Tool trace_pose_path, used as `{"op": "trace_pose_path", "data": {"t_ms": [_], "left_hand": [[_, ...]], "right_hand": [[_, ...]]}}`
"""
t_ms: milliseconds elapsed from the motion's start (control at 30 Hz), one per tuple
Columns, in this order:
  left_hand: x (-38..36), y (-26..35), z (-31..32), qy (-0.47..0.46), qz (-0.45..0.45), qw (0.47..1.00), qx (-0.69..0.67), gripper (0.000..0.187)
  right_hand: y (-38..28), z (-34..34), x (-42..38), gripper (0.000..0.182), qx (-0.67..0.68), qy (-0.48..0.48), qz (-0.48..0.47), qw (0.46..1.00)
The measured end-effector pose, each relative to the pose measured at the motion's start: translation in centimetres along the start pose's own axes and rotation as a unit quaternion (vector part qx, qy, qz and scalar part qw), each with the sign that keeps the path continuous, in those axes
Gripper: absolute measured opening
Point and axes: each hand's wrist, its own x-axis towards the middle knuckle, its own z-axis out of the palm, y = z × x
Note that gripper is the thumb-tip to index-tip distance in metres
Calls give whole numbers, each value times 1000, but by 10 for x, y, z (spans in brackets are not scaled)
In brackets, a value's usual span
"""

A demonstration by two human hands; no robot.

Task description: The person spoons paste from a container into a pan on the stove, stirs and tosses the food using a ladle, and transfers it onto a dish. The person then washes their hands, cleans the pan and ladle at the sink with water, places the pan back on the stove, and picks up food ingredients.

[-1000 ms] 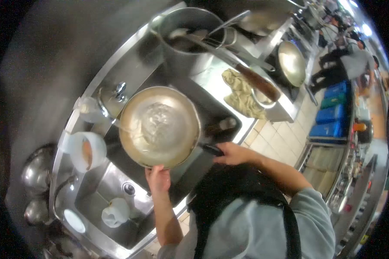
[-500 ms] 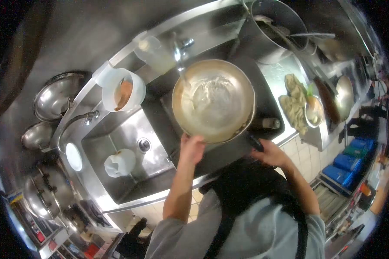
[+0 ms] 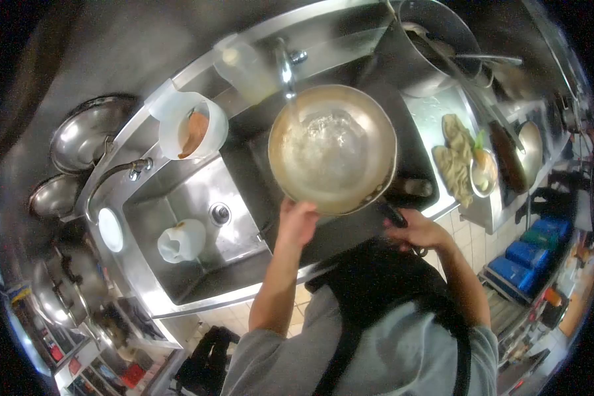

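A round metal frying pan [image 3: 369, 178] with water in it is held over the dark right-hand sink basin [image 3: 244, 142]. Above its far left edge stands a faucet [image 3: 286, 69], from which water runs into the pan. My left hand [image 3: 298, 221] grips the pan's near left rim, thumb on top. The black pan handle [image 3: 394, 214] slants toward me at the near right, and my right hand [image 3: 416, 231] is wrapped around it.
Left lies a second sink basin [image 3: 204, 277] holding a torn white container [image 3: 182, 241]. A white tub [image 3: 216, 129] stands on the ledge. To the right are a crumpled cloth [image 3: 457, 158], a small bowl [image 3: 484, 175] and a large pot [image 3: 435, 79]. Metal bowls [image 3: 89, 135] sit far left.
The pan stays under the running faucet in both hands; the water inside swirls differently. The whole view has shifted slightly. My grip looks the same.
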Motion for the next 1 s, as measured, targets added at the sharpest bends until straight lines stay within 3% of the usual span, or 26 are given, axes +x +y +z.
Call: {"op": "trace_pose_path", "data": {"t_ms": [700,1000], "left_hand": [[-23,27,29,-14,7,1000,20,65],[-25,30,29,-22,14,999,30,62]], "right_hand": [[-26,8,-25,24,-24,12,-8,1000],[-28,8,-31,19,-21,11,-22,999]]}}
